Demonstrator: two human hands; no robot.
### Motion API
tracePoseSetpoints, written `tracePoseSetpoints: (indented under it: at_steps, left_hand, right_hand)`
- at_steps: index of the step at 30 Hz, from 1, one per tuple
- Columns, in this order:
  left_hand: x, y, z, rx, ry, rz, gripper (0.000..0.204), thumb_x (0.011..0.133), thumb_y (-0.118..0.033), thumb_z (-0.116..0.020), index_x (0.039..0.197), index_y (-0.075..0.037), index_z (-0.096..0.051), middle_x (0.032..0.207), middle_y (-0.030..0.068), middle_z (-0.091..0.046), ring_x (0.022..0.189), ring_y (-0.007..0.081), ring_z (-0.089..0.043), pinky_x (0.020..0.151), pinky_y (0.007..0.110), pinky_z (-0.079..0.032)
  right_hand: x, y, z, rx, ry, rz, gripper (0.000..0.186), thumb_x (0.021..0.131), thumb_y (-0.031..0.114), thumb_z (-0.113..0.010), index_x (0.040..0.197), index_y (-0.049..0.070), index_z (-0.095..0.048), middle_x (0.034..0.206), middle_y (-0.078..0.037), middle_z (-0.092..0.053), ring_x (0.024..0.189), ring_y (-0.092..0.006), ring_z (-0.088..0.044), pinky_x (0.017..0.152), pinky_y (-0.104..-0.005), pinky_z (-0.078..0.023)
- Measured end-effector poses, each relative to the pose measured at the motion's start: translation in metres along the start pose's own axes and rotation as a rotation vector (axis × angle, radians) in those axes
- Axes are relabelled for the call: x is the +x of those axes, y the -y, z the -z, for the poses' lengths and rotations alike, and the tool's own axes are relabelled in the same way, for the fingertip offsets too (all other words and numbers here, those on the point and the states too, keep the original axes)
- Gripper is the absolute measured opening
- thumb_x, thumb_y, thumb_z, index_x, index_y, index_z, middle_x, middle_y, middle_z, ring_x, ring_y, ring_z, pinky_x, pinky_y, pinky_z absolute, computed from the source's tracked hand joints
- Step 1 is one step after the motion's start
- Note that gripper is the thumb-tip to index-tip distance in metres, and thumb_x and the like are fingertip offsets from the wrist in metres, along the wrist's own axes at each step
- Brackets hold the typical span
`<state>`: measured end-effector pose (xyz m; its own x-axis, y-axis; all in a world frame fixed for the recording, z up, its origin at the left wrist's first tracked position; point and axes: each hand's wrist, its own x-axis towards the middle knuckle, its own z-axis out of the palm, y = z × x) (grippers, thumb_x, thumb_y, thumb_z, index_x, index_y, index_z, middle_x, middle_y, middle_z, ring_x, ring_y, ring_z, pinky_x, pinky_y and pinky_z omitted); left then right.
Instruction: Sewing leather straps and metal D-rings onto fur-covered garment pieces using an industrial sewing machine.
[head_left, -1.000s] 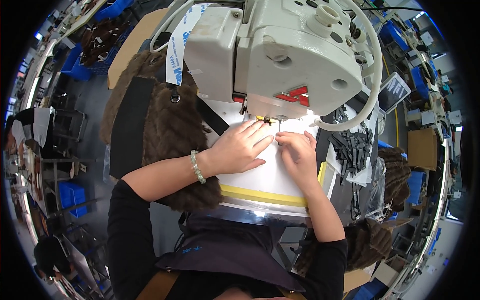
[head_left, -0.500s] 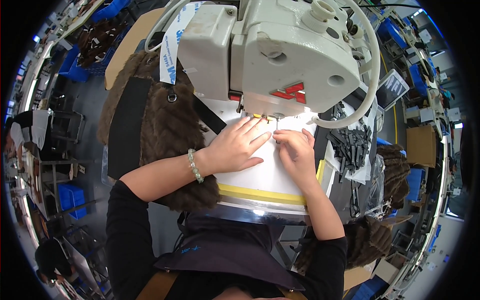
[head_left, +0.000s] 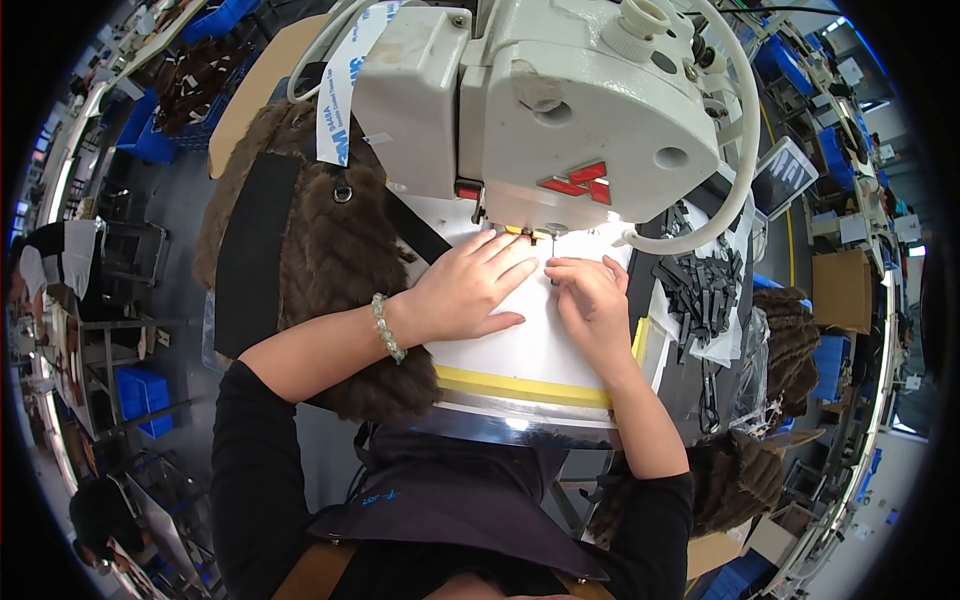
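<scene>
Fur piece point(head_left: 350, 235), brown, soft and ridged, lies in the head view at the left of the smooth white worktop point(head_left: 480, 355), and the left forearm point(head_left: 320, 352) crosses over it. A flat black band point(head_left: 262, 245) runs along the fur. The left hand point(head_left: 462, 290) lies flat below the glossy, rounded sewing machine point(head_left: 600, 120), its fingers straight and slightly spread. The right hand point(head_left: 597, 312) has curled fingers; whether they pinch something, I cannot tell. Thin black strips point(head_left: 702, 292) make a loose heap at right.
</scene>
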<state>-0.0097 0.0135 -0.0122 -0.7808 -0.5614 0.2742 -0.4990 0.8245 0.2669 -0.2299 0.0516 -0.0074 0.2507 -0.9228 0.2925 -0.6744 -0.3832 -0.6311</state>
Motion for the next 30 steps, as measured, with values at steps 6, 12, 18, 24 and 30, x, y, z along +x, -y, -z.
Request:
tracePoseSetpoints:
  at_steps: [6,12,18,24,30]
  left_hand:
    - [0.0007,0.0002,-0.0017,-0.002,-0.090,-0.045,0.064,0.080,-0.042,-0.070,0.123,0.002,-0.053,0.128,0.0228,-0.054,0.124,0.0364,-0.049,0.109,0.043,-0.036]
    - [-0.0002,0.0012,-0.0024,-0.008,-0.080,-0.048,0.063,0.080,-0.042,-0.071,0.121,0.002,-0.053,0.127,0.0223,-0.054,0.125,0.0360,-0.048,0.110,0.044,-0.035]
    - [-0.0006,0.0013,-0.0021,0.000,-0.100,-0.059,0.062,0.080,-0.042,-0.071,0.121,0.001,-0.053,0.126,0.0210,-0.055,0.124,0.0348,-0.049,0.110,0.044,-0.035]
    - [-0.0015,0.0030,-0.0007,-0.019,-0.018,0.002,0.065,0.083,-0.043,-0.069,0.129,-0.001,-0.053,0.133,0.0211,-0.052,0.125,0.0340,-0.049,0.110,0.045,-0.035]
    - [0.0017,0.0014,-0.0031,0.021,-0.083,-0.023,0.068,0.079,-0.045,-0.071,0.128,-0.001,-0.052,0.129,0.0182,-0.054,0.120,0.0307,-0.050,0.105,0.040,-0.037]
  right_hand:
    - [0.0006,0.0009,-0.0005,-0.011,0.000,0.005,0.025,0.082,-0.002,-0.060,0.101,0.012,-0.068,0.108,-0.002,-0.070,0.107,-0.0174,-0.064,0.109,-0.0453,-0.027]
    - [0.0013,0.0023,0.0007,-0.014,0.007,0.006,0.024,0.082,-0.001,-0.061,0.101,0.012,-0.068,0.107,-0.002,-0.070,0.106,-0.0179,-0.064,0.109,-0.0449,-0.027]
    - [0.0013,0.0025,0.0002,-0.014,0.000,0.016,0.023,0.082,-0.001,-0.062,0.101,0.012,-0.067,0.106,-0.002,-0.070,0.105,-0.0177,-0.063,0.109,-0.0436,-0.026]
    - [0.0008,0.0026,0.0006,-0.018,-0.002,0.021,0.024,0.082,-0.001,-0.061,0.102,0.012,-0.067,0.107,-0.002,-0.070,0.106,-0.0182,-0.063,0.109,-0.0446,-0.027]
    - [0.0007,0.0024,0.0003,-0.019,0.006,0.012,0.025,0.083,-0.001,-0.060,0.103,0.011,-0.068,0.109,-0.003,-0.070,0.107,-0.0185,-0.064,0.109,-0.0459,-0.028]
